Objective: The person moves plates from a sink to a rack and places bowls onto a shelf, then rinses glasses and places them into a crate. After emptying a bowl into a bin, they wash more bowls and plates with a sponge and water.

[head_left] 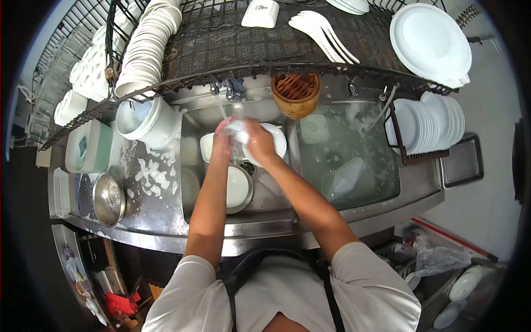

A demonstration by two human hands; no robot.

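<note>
Both my hands meet over the left basin of a steel sink [265,213], under a running tap [221,88]. My left hand [223,141] grips the left side of a small white dish [239,131] held in the water stream. My right hand [259,141] closes on the same dish from the right. Below them in the basin lie a white plate [276,138] and a white bowl inside a metal pan [238,188].
The right basin [348,160] holds cloudy water and submerged dishes. A bamboo steamer basket [296,94] hangs above the divider. White plates [431,124] stand in a rack at right. A white bucket [141,119], a metal bowl [108,199] and foam sit on the left counter. A wire shelf [221,39] overhead carries stacked bowls, spoons and plates.
</note>
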